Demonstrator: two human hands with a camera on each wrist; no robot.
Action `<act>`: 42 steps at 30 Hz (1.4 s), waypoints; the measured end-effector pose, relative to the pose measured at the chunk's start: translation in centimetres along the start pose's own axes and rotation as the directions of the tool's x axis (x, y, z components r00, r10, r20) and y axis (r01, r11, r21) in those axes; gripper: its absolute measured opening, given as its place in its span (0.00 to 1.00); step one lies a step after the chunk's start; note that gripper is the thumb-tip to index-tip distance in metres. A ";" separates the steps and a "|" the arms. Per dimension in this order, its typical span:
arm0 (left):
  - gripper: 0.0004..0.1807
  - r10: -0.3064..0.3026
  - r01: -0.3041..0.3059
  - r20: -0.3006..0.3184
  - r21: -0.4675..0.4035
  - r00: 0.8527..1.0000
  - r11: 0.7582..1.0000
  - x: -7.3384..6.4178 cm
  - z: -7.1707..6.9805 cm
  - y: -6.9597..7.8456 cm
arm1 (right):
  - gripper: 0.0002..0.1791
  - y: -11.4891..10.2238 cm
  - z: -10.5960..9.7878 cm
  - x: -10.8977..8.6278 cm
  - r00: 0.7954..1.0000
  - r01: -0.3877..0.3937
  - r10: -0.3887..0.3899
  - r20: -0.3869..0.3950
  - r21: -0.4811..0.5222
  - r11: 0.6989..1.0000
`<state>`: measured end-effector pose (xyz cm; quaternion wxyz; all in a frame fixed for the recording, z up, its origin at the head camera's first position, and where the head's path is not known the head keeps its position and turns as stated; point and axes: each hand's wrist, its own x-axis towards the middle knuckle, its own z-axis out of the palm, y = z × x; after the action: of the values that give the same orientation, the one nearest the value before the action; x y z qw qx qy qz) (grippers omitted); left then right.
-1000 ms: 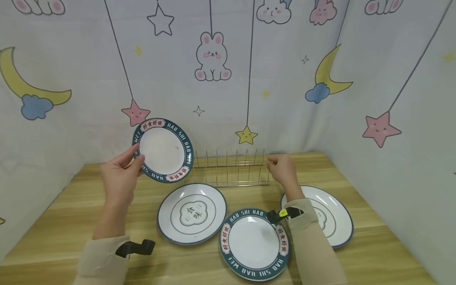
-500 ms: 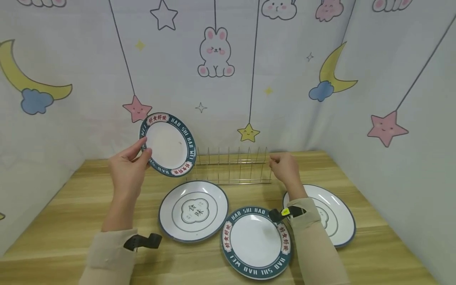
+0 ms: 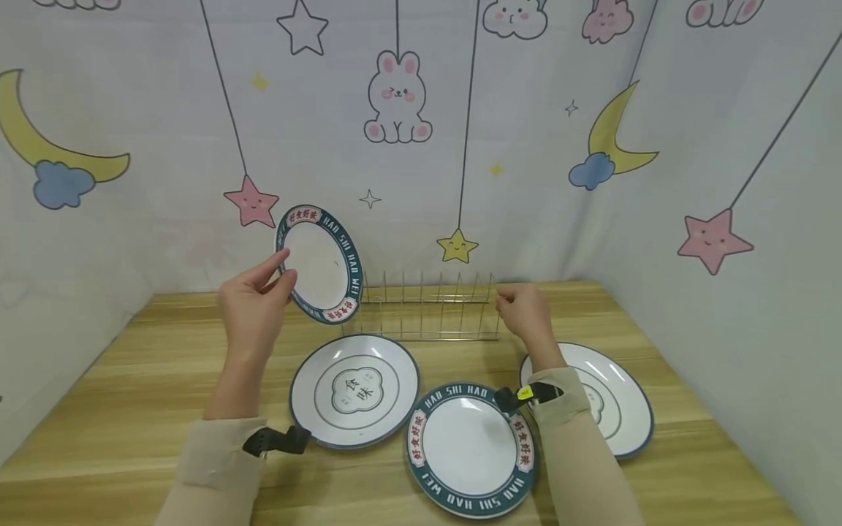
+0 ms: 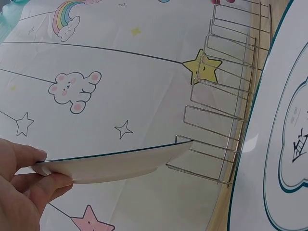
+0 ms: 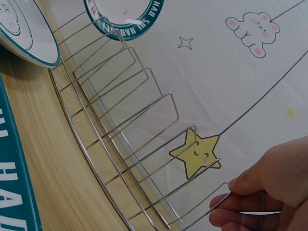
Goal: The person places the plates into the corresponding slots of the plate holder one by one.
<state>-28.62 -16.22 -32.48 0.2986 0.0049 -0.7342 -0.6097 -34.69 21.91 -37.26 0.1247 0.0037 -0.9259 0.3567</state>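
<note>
My left hand [image 3: 253, 303] pinches the left edge of a green-rimmed plate [image 3: 319, 267], which it holds up and tilted near the left end of a wire dish rack [image 3: 430, 337]. In the left wrist view the plate [image 4: 110, 163] is seen edge-on, thumb and fingers on its rim, its far edge by the end wires. My right hand [image 3: 526, 313] grips the right end of the rack; the right wrist view shows thumb and fingers [image 5: 245, 185] pinching the end wire. The rack's slots hold no plate.
A white plate with a blue rim [image 3: 355, 422] lies before the rack. Another green-rimmed plate [image 3: 470, 504] lies nearer, partly beside the right sleeve. A second white plate [image 3: 628, 394] is partly behind the right forearm. A patterned curtain [image 3: 316, 131] hangs behind the wooden table [image 3: 79, 438].
The left hand has moved to the right with its plate, and the plate has turned more edge-on towards the rack. The right hand has kept its grip on the rack's end.
</note>
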 end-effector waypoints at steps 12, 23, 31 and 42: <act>0.17 0.090 -0.092 0.026 0.086 0.996 0.992 0.1 1.5 -0.1 | 0.17 0.0 0.0 0.1 1.000 0.006 -0.006 0.012 -0.013 1.000; 0.16 0.142 -0.148 0.059 0.108 0.988 0.983 0.4 2.7 0.5 | 0.17 -0.2 -0.1 -0.2 1.000 0.012 -0.012 0.009 0.006 1.000; 0.16 0.164 -0.174 0.091 0.127 0.982 0.977 0.5 3.8 0.6 | 0.18 -0.2 -0.4 -0.2 0.999 0.028 -0.028 0.020 -0.019 0.999; 0.15 0.134 -0.161 0.145 0.190 0.980 0.969 0.1 4.7 -0.8 | 0.17 -0.2 -0.4 -0.2 1.000 0.026 -0.026 0.012 -0.023 0.999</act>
<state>-31.12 -12.31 -33.52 0.2924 -0.0598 -0.8082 -0.5076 -34.43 22.05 -36.88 0.1240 0.0164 -0.9305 0.3442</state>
